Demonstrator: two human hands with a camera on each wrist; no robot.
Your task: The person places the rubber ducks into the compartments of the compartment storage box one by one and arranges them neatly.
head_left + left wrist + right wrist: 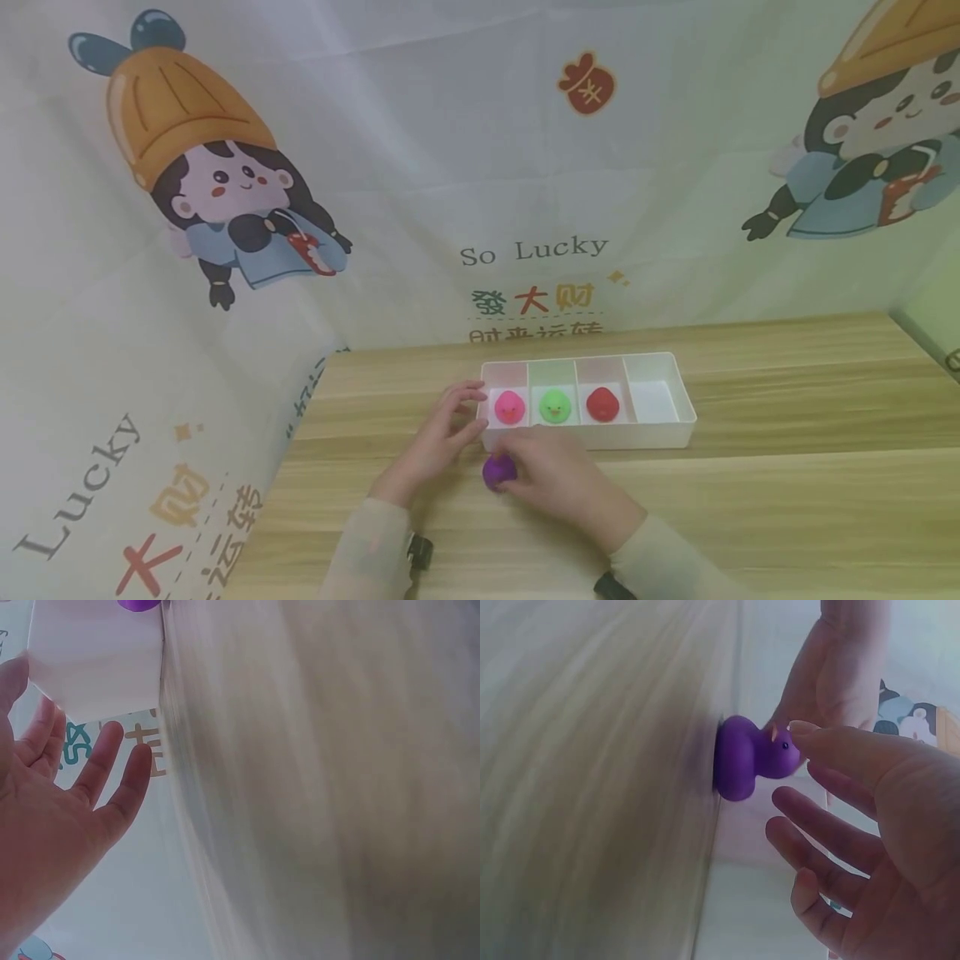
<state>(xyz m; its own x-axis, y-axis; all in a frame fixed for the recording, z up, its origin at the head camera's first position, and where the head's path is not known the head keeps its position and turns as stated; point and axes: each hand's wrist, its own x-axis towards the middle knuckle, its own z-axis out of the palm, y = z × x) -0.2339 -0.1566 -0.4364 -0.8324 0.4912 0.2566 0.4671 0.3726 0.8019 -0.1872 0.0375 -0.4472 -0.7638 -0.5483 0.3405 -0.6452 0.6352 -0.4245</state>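
Observation:
A purple rubber duck (498, 472) rests upright on the table in front of a white divided box (592, 437). My right hand (551, 475) has its thumb and index finger at the duck's head, pinching it; in the right wrist view, the other fingers of that hand (855, 847) are spread apart from the duck. At the box's left end is my left hand (442, 429), with loosely extended fingers and the thumb touching near the front corner. From the left, the box's compartments hold a pink duck (510, 407), a green duck (555, 407) and a red duck (603, 405).
The box's rightmost compartment (654, 402) shows its bare white floor. A wooden table (787, 500) lies under everything. Behind and to the left hangs a white printed cloth (420, 167) with cartoon figures and lettering.

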